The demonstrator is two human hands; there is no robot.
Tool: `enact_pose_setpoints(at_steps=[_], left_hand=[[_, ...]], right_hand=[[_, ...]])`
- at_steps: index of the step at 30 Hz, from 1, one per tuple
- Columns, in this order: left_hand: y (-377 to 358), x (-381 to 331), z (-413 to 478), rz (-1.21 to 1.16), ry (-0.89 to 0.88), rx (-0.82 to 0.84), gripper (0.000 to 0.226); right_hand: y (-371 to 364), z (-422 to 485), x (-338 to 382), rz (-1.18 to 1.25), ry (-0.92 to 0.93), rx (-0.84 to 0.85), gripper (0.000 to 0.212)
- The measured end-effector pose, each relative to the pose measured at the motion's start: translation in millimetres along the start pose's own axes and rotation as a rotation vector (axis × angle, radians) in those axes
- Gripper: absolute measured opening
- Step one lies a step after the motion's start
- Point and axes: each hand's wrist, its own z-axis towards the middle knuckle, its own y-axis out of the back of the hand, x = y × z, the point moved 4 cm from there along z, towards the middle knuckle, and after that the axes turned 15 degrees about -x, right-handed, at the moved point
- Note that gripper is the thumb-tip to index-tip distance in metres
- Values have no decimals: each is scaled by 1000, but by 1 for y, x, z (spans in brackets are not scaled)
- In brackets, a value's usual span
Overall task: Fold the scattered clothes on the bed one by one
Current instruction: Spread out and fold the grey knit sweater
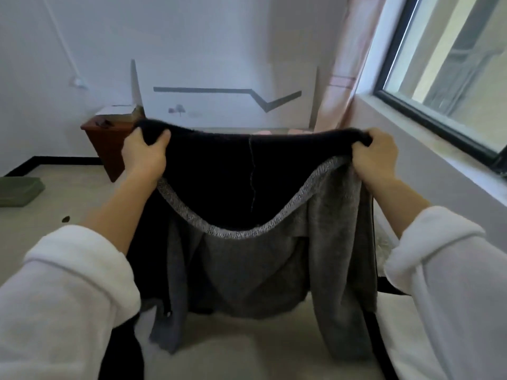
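Two hands hold a black garment point(219, 171) with a grey fleece lining up at the centre of the view, above the pale bed point(247, 352) at 6 o'clock; the left hand point(145, 153), at 10 o'clock, has fingers and thumb curled round one end of the top edge; the right hand point(375, 157), at 2 o'clock, grips the other end; the black edge runs stretched between them, the grey ribbed band sags in a curve below it, and the lower cloth hangs down to the bed; a brown wooden nightstand point(109, 144) stands at 10 o'clock beyond the left hand; a pink curtain point(345, 64) hangs at 1 o'clock beside the window point(452, 64) at 2 o'clock; a green cushion point(19, 190) lies at 9 o'clock.
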Motion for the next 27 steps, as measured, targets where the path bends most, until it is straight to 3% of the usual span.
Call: enact_pose_setpoints(at_steps=[7, 11, 15, 18, 21, 27], left_hand=[[13, -42, 22, -242, -94, -80, 26], [33, -35, -6, -319, -61, 0, 8], [61, 22, -58, -278, 111, 138, 6], [85, 93, -114, -101, 229, 241, 9], [103, 171, -178, 147, 414, 364, 15], [149, 287, -312, 510, 1066, 550, 45]], right_hand=[[21, 13, 39, 169, 212, -232, 39], [32, -15, 22, 214, 231, -204, 40], [40, -71, -29, 189, 234, -121, 34], [39, -126, -83, 91, 258, 53, 33], [28, -188, -143, -93, 206, 357, 30], [32, -330, -256, -578, -120, 1046, 19]])
